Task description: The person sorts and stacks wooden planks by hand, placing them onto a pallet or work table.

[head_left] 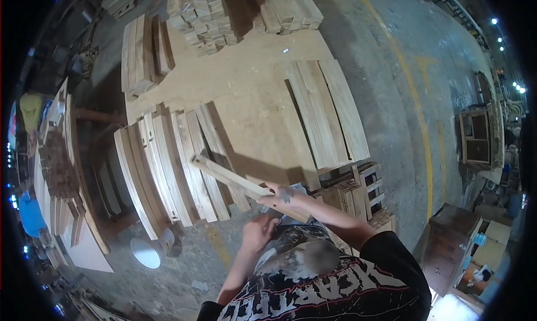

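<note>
Clock read over the head view, twelve at its top edge.

Wooden strip (232,177): held in front of the body, just below mid-view. Long axis runs ten to four o'clock; the far end, with a small dark mark or hole, points to ten, over the row of loose boards (163,164). Whether it touches them, cannot tell. Near end points to four, close to the shirt (335,282).

Right hand (275,198): clamped on the strip, toward its near end. Left hand (258,231): apart from the right, fingers curled, below the strip by the body; whether it grips anything, cannot tell.

Worktable (246,86): pale top. Loose boards at nine, side by side, long axes roughly eleven to five. Second set of boards (321,114) at two, also roughly eleven to five. Timber stacks at ten (140,55), eleven (201,16) and twelve (288,7).

Containers: white bucket (146,252) on the floor at eight, round pale face showing; contents cannot be told. Small wooden cabinet (474,136) at three, front divided into compartments, dark inside. Brown cabinet (444,248) at four; beside it an open-topped unit (488,254) with light-blue items and small objects, too blurred to name. Slatted wooden rack (370,188) between three and four; contents unclear.
</note>
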Demonstrator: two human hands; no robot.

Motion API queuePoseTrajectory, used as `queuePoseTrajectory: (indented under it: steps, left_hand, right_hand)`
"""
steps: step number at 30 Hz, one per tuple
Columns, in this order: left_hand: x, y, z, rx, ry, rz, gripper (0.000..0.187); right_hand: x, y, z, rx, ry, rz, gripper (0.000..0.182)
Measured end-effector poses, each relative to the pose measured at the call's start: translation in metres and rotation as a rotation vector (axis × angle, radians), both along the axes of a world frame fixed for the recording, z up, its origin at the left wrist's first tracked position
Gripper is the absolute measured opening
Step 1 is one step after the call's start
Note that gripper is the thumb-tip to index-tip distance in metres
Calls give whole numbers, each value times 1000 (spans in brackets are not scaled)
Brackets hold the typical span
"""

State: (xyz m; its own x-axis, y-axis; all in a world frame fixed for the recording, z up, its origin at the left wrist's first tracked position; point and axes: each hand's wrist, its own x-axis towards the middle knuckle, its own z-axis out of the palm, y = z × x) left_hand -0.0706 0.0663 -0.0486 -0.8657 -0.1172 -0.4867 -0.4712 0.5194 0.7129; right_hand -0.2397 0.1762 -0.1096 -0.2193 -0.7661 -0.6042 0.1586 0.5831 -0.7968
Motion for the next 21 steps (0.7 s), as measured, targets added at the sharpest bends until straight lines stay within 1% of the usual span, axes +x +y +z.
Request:
queuePoseTrajectory:
  steps: [1, 2, 3, 4, 5, 6, 8, 9, 11, 12, 14, 15, 18, 19, 21]
  left_hand:
    - [4, -7, -5, -42, 187, 102, 27]
    - [5, -22, -11, -204, 270, 100, 32]
    - [3, -35, -15, -366, 354, 98, 39]
    - [-12, -47, -5, -503, 396, 15, 46]
    - [-36, -60, 13, -643, 437, -70, 52]
    - [-48, -70, 23, -784, 478, -158, 59]
    - [-49, -81, 4, -744, 433, -320, 65]
    - [-51, -83, -8, -720, 411, -402, 68]
    - [-54, -81, -22, -586, 282, -464, 65]
    - [-56, -80, -24, -523, 216, -491, 64]
    - [-57, -72, -25, -432, 240, -335, 59]
    - [-58, -67, -25, -385, 251, -260, 57]
    - [-57, -51, -29, -412, 285, 20, 53]
    - [-59, -42, -27, -304, 164, 179, 52]
    - [-71, -26, -11, -85, -79, 497, 49]
  right_hand:
    - [5, 6, -6, 66, 259, 54, 79]
    - [7, 17, -10, 72, 343, 79, 81]
    - [6, 26, 0, 79, 427, 106, 83]
    - [5, 35, 7, 85, 510, 136, 85]
    - [10, 43, 8, 155, 579, 186, 83]
    - [8, 51, 18, 82, 608, 202, 81]
    - [-5, 66, 43, -61, 673, 233, 76]
    - [-10, 72, 43, -62, 724, 255, 73]
    - [-17, 81, 43, -58, 817, 291, 67]
    - [-20, 86, 42, -88, 870, 205, 65]
    - [-27, 93, 39, -149, 977, 31, 63]
    - [-32, 94, 43, -180, 1101, -127, 57]
    - [-43, 101, 49, -56, 1224, -600, 50]
    - [-51, 106, 52, -124, 1126, -798, 42]
    - [-55, 126, 33, -36, 1114, -980, 41]
